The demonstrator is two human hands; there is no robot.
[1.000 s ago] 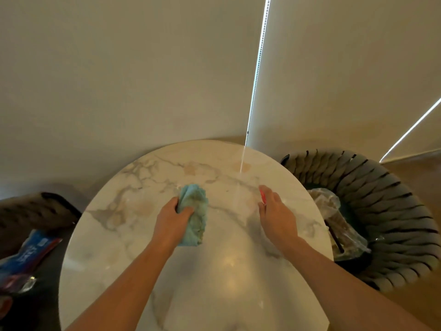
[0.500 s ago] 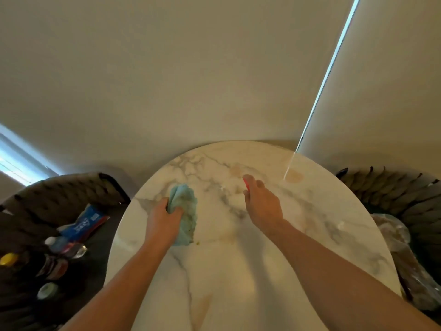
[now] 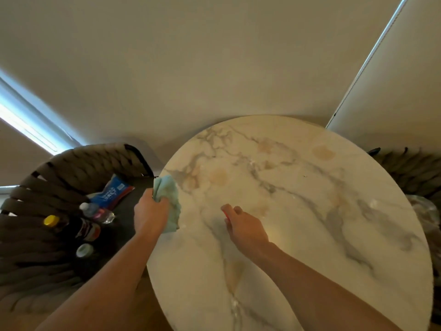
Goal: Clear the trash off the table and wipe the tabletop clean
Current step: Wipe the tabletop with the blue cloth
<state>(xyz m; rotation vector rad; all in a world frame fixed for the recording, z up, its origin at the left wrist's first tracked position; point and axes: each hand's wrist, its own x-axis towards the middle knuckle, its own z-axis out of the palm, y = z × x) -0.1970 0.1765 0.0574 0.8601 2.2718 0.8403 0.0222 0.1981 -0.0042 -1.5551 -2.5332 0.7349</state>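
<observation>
A round marble tabletop (image 3: 310,211) fills the right of the head view. My left hand (image 3: 150,212) grips a bunched light-blue cloth (image 3: 168,194) at the table's left edge, pressed to the surface. My right hand (image 3: 245,229) hovers over the tabletop to the right of the cloth, fingers curled round a small red thing (image 3: 225,213) of which only a sliver shows. A few pale crumbs lie near the cloth and at the right of the table.
A woven chair (image 3: 59,177) on the left holds a blue packet (image 3: 111,191) and several bottles (image 3: 86,229). Another woven chair (image 3: 415,168) at the right edge holds a clear plastic bag (image 3: 427,216). A wall stands behind the table.
My left hand has slid the cloth leftward across the table to its left edge. The view has swung left, bringing the left chair with its bottles into sight. The right hand followed leftward.
</observation>
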